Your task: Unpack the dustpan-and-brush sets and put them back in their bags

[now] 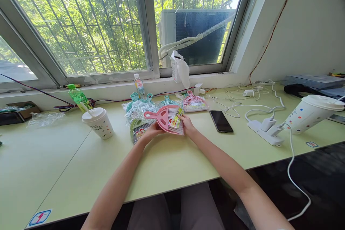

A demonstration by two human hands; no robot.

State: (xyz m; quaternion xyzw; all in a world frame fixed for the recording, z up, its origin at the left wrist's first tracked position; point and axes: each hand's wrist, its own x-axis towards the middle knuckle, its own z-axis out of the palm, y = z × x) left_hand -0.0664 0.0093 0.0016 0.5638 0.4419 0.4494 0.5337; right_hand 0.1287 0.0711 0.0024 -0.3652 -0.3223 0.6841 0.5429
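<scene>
Between my two hands is a pink dustpan and brush set (165,115), with white bristles and a yellow-green label, its handle pointing left. My left hand (153,132) grips its lower left edge, the fingertips partly hidden behind it. On the right side, my right hand (188,124) closes on the edge by the label. Just behind my left hand lies a green dustpan set (136,129) with grey bristles. Farther back are teal dustpan sets (134,102) in clear plastic and another pink dustpan set (195,102).
A black phone (221,121) lies right of my hands. Beyond it are a white power strip (265,133) with cables and a tilted paper cup (309,113). At left stand another lidded cup (98,124) and a green bottle (79,97). A small bottle (139,86) stands near the windowsill.
</scene>
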